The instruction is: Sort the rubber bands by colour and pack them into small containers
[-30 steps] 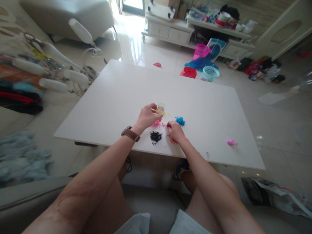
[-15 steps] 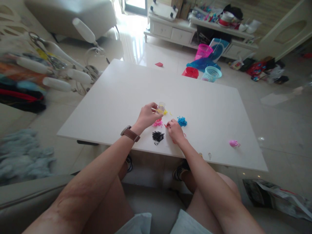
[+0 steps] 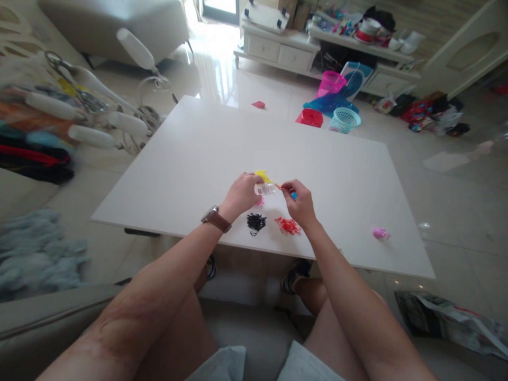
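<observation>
My left hand is closed around a small clear plastic container, tilted with its mouth toward the right. At that mouth my right hand pinches a red rubber band, seemingly a small loop. Below the hands lie a pile of black bands and a pile of red bands. A yellow pile shows just beyond the container. The pink pile is mostly covered by my left hand, and the blue pile peeks out behind my right fingers.
The white table spreads under everything. A pink-purple object lies toward its right edge. Past the far edge, a red basin and a light-blue basket stand on the floor. White lamp arms reach near the left side.
My right hand has risen from the red pile to the container's mouth with a red band. My left hand has tipped the container sideways to the right. The red pile is now uncovered.
</observation>
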### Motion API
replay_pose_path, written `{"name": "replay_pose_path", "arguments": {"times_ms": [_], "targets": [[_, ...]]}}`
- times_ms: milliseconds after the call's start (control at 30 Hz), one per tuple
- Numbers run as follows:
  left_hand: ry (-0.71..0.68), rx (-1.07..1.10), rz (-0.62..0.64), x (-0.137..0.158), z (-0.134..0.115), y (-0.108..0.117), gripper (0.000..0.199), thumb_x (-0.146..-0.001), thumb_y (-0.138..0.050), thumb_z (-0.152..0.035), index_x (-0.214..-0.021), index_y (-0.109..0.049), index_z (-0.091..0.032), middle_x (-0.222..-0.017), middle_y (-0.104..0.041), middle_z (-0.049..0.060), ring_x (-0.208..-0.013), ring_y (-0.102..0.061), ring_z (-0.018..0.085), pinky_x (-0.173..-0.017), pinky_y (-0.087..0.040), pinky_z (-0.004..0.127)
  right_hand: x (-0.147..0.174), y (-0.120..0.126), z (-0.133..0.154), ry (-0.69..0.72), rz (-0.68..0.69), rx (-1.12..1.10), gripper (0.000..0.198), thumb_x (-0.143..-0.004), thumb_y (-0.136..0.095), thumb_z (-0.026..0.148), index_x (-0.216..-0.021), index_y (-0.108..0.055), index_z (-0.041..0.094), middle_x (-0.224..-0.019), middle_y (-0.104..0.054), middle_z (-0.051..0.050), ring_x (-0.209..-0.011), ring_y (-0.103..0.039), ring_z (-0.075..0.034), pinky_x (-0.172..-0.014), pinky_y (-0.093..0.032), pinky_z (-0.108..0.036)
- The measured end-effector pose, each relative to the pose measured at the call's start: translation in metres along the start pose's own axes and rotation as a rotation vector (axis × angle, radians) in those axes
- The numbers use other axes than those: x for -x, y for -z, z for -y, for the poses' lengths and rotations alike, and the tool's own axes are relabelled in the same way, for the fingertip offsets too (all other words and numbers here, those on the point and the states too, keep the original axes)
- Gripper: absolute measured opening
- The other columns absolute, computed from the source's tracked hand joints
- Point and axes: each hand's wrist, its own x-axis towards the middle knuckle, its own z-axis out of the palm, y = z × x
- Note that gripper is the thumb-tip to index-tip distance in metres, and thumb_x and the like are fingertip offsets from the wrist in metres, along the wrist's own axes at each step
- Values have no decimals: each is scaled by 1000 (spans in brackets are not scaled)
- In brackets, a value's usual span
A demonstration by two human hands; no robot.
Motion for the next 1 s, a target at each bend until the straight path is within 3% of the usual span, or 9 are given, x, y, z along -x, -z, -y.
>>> {"name": "replay_pose_path", "arguments": {"times_ms": [167,433,667,733,900,1000], "targets": [[-29,24,32,0,-7,-4,31,-74,-67,-9,-103,-75,-18,-104,-74,9,-101,-64,26,-93,-52,39,4,0,4,12,52,-6,13,-94,-63,29,-86,-71,24,-89,-66,-4,-82,-64,-19,-78,-52,-32],[-21,163,39,-1,-7,-14,28,-71,-72,-15,-99,-76,-18,-100,-76,8,-91,-68,24,-88,-54,37,4,-1,3,-90,-78,-159,19,-85,-76,37,-88,-65,22,-85,-68,0,-75,-65,-16,-74,-56,-31],[40,239,31,-3,-8,-13,27,-67,-76,-16,-94,-74,-18,-97,-76,6,-89,-69,21,-82,-55,34,0,10,2,-128,-144,-67,12,-90,-67,34,-86,-67,22,-84,-71,-1,-75,-65,-16,-71,-54,-30],[68,268,5,-4,-7,-12,29,-67,-77,-16,-95,-73,-18,-99,-77,6,-91,-69,22,-84,-55,34,0,15,-6,-172,-46,25,8,-87,-69,28,-83,-68,21,-82,-71,-1,-72,-64,-16,-68,-52,-29],[101,312,-39,-5,-3,-12,28,-68,-78,-19,-95,-72,-17,-99,-77,6,-91,-69,22,-86,-56,36,17,17,-34,-240,548,266,11,-73,-81,17,-82,-74,21,-80,-69,-1,-70,-62,-16,-67,-47,-27],[104,312,-34,-5,-3,-11,27,-68,-78,-19,-95,-72,-17,-98,-76,5,-91,-69,22,-87,-56,36,31,9,-42,-177,695,332,20,-74,-78,12,-91,-77,22,-89,-67,-4,-74,-62,-16,-67,-46,-26]]}}
